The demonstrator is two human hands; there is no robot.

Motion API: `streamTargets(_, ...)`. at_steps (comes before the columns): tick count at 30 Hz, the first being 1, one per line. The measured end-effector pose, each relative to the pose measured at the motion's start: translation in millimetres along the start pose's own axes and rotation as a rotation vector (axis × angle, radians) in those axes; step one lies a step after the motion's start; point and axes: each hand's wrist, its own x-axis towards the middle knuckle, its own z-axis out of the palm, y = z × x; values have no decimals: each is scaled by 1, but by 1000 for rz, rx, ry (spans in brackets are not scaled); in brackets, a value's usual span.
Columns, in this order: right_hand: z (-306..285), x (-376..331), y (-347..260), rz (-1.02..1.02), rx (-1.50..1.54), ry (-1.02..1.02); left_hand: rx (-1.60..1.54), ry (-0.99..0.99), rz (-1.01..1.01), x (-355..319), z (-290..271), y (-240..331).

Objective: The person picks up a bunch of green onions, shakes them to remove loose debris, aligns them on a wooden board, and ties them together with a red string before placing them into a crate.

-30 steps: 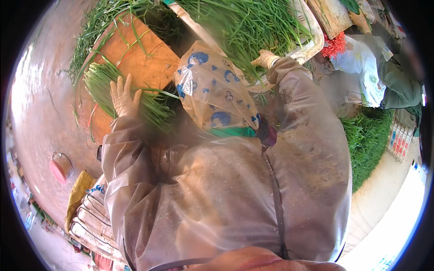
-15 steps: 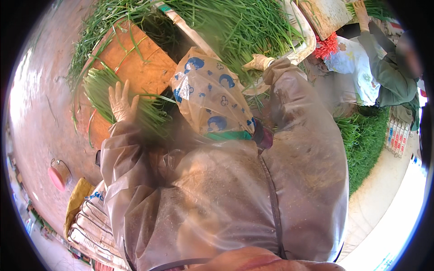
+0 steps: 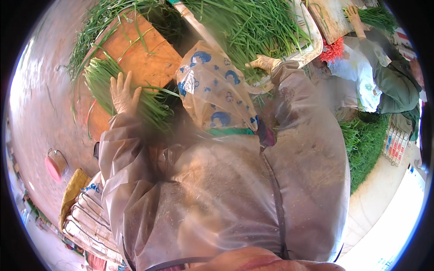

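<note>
My left hand (image 3: pixel 123 94), in a pale glove, lies on a bundle of long green chive-like leaves (image 3: pixel 100 81) with its fingers spread. The bundle rests across an orange-brown wooden board (image 3: pixel 149 58), its pale cut ends toward the upper left. My right hand (image 3: pixel 266 64), also gloved, reaches to the near edge of a large heap of the same leaves (image 3: pixel 244 31). Its fingers are stretched out to the left, and nothing shows gripped in them. Between my arms is a translucent plastic cover (image 3: pixel 212 86) printed with blue shapes.
A white crate rim (image 3: pixel 314 40) borders the heap. On the right a co-worker's gloved hand (image 3: pixel 355 20) touches greens on another board (image 3: pixel 330 18). More greens (image 3: pixel 368 149) lie at right. A pink-lidded container (image 3: pixel 53 168) and stacked white crates (image 3: pixel 88 217) stand at left.
My right hand's fingers have opened out slightly at the heap's edge. My left hand stays on the bundle with fingers spread. The whole view has shifted a little.
</note>
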Motion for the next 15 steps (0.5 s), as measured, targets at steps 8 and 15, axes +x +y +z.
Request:
streamTargets(8,-109,15,-6,-685,-1245,-187,-209,-38,5,5,-11,-10)
streamTargets(15,-45,-24,-29,-81,215,-182,-526,212,291,70,-104,141)
